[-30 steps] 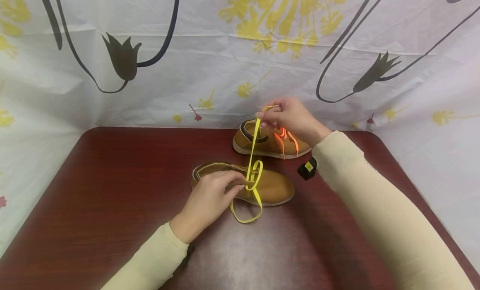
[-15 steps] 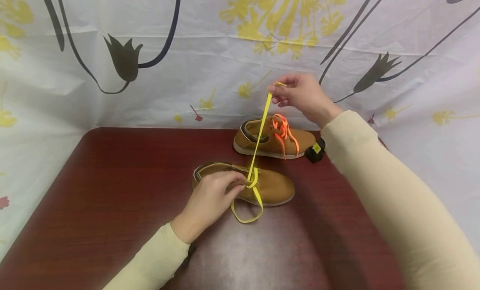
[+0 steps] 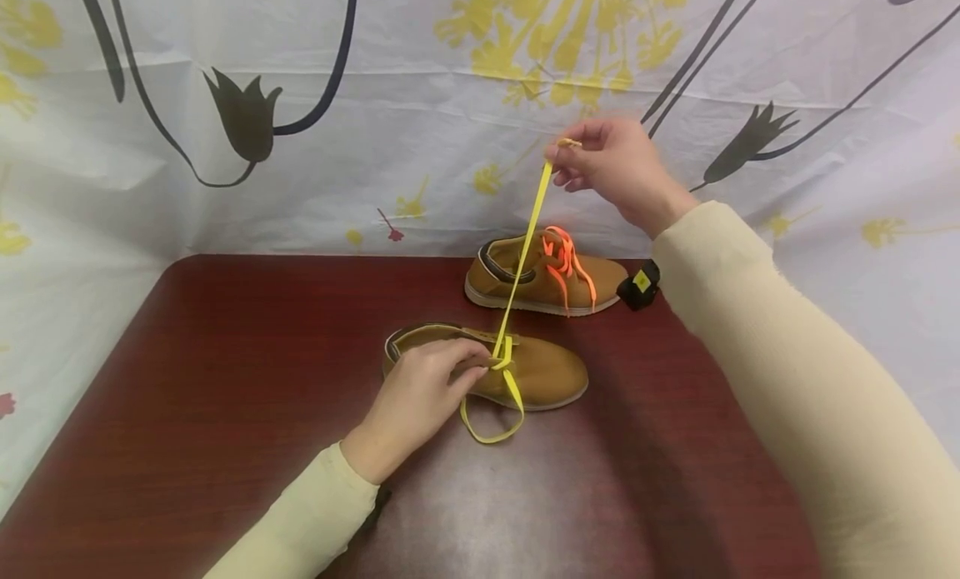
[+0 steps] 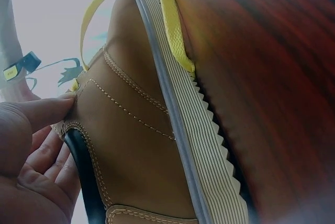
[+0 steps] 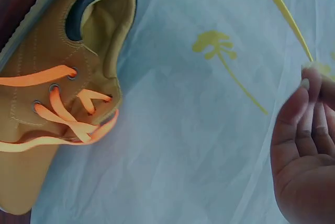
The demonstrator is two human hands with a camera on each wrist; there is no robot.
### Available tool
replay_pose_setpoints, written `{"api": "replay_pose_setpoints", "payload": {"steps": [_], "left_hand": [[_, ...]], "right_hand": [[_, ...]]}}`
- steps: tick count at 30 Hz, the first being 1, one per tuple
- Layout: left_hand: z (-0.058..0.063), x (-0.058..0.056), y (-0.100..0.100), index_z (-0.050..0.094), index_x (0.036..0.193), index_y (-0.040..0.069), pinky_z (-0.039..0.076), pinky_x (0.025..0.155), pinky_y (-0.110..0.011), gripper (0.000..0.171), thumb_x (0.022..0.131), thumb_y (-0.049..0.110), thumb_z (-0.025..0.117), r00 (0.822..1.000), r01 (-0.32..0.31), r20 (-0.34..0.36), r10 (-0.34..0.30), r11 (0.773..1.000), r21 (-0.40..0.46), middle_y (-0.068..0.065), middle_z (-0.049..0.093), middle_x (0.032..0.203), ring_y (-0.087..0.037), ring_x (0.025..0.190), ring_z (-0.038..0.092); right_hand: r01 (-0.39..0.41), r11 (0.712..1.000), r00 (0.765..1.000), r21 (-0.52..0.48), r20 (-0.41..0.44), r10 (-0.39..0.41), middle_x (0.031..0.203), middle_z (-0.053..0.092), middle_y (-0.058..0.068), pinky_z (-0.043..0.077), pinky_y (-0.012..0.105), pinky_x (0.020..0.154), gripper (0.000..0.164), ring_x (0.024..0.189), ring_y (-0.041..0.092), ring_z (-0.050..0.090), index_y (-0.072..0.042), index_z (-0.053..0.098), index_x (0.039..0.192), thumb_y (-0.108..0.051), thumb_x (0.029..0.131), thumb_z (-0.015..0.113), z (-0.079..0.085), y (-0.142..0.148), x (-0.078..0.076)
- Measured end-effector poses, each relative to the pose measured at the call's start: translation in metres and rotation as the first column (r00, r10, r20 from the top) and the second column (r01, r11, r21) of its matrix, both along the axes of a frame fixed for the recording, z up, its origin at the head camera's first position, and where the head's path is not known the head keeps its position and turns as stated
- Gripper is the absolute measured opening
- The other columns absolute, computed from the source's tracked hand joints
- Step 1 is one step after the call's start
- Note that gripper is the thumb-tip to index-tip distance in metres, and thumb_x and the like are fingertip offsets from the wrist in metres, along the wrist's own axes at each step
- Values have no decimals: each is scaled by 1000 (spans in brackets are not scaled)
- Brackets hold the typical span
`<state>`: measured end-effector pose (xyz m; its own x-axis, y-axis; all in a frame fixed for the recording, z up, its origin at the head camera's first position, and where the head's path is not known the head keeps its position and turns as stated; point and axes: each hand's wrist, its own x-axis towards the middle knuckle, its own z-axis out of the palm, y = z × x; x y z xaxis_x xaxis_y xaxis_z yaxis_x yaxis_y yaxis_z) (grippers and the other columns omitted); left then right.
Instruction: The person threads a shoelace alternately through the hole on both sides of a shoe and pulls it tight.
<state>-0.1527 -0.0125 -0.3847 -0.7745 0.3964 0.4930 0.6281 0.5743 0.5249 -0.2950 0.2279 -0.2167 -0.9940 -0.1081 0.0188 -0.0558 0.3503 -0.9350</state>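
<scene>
A white cloth printed with flowers hangs behind the near shoe. Under that shoe is a dark red table. The near shoe, tan, stands with its toe to the right. The far shoe stands behind it, toe also right. At the near shoe's opening, the left hand pinches the edge between thumb and fingers. High above and behind it, the right hand pinches a yellow lace between thumb and forefinger. From the near shoe, the lace runs up straight to that hand; 1 loop hangs at the shoe's near side. Behind the near shoe, an orange lace threads the far shoe. A black box sits beyond the near shoe's toe, below the right cuff.
</scene>
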Motion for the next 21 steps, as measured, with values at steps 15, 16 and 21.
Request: {"api": "replay_pose_setpoints", "payload": {"steps": [15, 16, 21], "left_hand": [[1, -2, 1, 76, 100, 15, 58, 83, -29, 17, 85, 10, 81, 1000, -12, 10, 12, 1000, 9, 3, 78, 97, -12, 92, 73], [1, -3, 1, 76, 100, 15, 58, 83, -29, 17, 85, 10, 81, 1000, -10, 11, 10, 1000, 10, 3, 78, 97, -11, 91, 73], [3, -3, 1, 76, 100, 15, 58, 82, -29, 16, 86, 10, 80, 1000, 3, 21, -3, 1000, 16, 4, 78, 97, -11, 91, 73]], "right_hand": [[-197, 846, 973, 496, -9, 232, 78, 74, 5, 58, 27, 63, 17, 68, 14, 69, -5, 72, 110, -13, 97, 66, -47, 9, 36], [-206, 827, 968, 524, -15, 250, 77, 74, 5, 57, 27, 62, 15, 68, 14, 69, -6, 73, 108, -12, 97, 66, -53, 10, 40], [-222, 713, 934, 665, -65, 352, 82, 76, -2, 53, 30, 69, 12, 71, 10, 67, -14, 76, 103, -17, 93, 71, -78, 12, 62]]}}
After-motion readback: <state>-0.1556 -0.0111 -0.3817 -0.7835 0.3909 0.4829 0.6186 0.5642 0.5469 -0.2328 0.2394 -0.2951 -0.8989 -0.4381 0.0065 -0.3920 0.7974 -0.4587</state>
